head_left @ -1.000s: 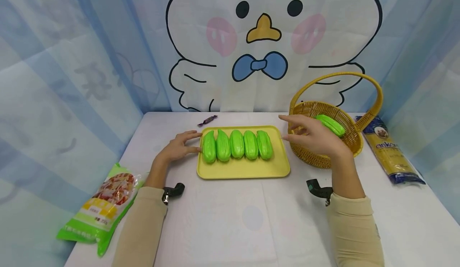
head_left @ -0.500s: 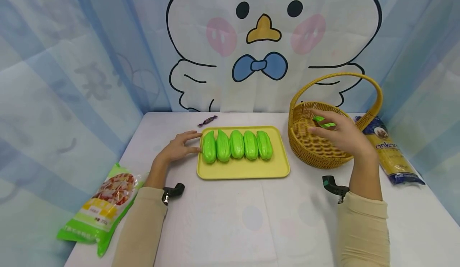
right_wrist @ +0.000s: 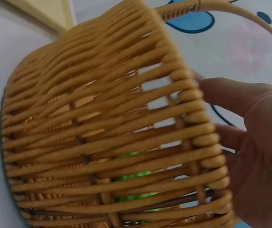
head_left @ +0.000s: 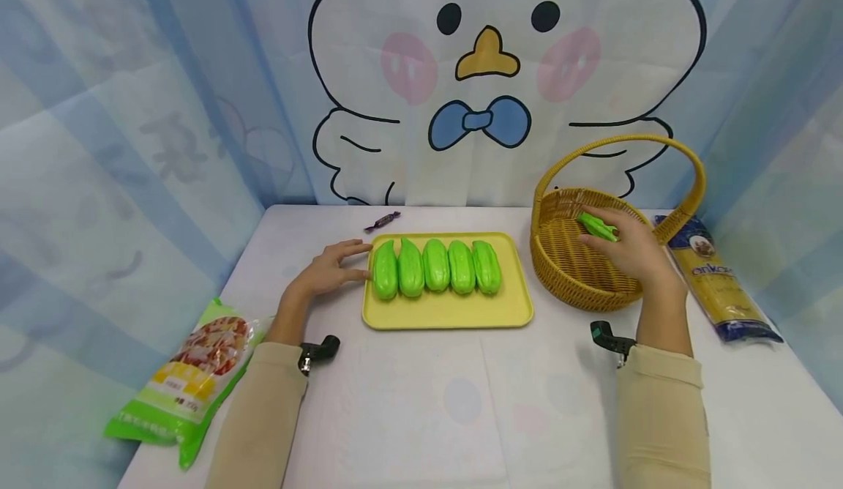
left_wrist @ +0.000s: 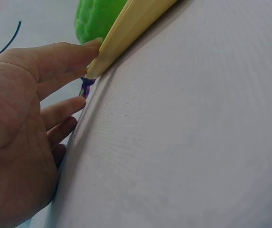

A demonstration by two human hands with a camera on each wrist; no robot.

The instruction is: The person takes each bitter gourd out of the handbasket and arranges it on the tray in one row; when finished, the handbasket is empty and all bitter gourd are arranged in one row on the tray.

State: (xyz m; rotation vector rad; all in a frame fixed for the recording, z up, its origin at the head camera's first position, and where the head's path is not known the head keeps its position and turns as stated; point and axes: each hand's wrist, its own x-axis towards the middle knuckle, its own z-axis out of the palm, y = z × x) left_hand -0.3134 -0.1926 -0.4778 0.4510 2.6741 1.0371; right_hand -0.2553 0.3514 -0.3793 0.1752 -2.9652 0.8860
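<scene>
My left hand [head_left: 327, 267] rests beside the yellow tray [head_left: 448, 315], its extended thumb and forefinger touching the left rim; the left wrist view shows the hand [left_wrist: 26, 104] at that rim. On the tray stand several light-green, ribbed, elongated vegetables [head_left: 436, 265] side by side in a row. My right hand [head_left: 628, 246] reaches into the wicker basket [head_left: 579, 284], thumb and fingers on either side of one more green ribbed vegetable [head_left: 597, 226]. Whether they press on it is unclear: in the right wrist view the basket wall [right_wrist: 102, 118] hides the fingertips of the hand [right_wrist: 264, 137].
The basket's tall arched handle [head_left: 619, 137] rises behind the right hand. A gold-and-blue packet [head_left: 721, 284] lies right of the basket. A green food bag [head_left: 191, 379] lies at the table's left edge. A small purple wrapped candy [head_left: 383, 221] sits behind the tray.
My right hand has moved from beside the tray's right edge to over the basket, then down around the green vegetable there. The left hand and the row on the tray stay put.
</scene>
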